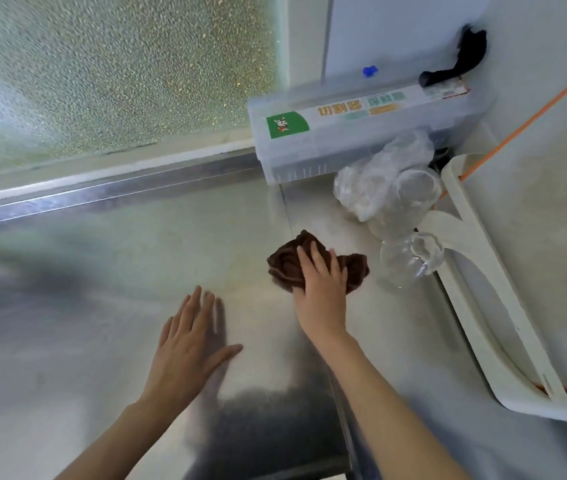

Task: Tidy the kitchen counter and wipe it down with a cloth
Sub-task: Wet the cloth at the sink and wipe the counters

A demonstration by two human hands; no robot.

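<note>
The brown cloth [316, 263] lies bunched on the steel counter [102, 271] just right of the frame's centre, its long axis running left to right. The right hand [320, 289] presses on it from the near side, fingers extended over its top and the thumb apparently tucked at its left edge. Just to its right, nearly touching, lie clear plastic bottles [410, 258] and crumpled wrap [379, 181]; a cling-film cutter box [361, 129] stands beyond. The left hand [188, 344] rests flat and spread on bare counter at lower centre, so unwiped steel seems to lie leftward.
</note>
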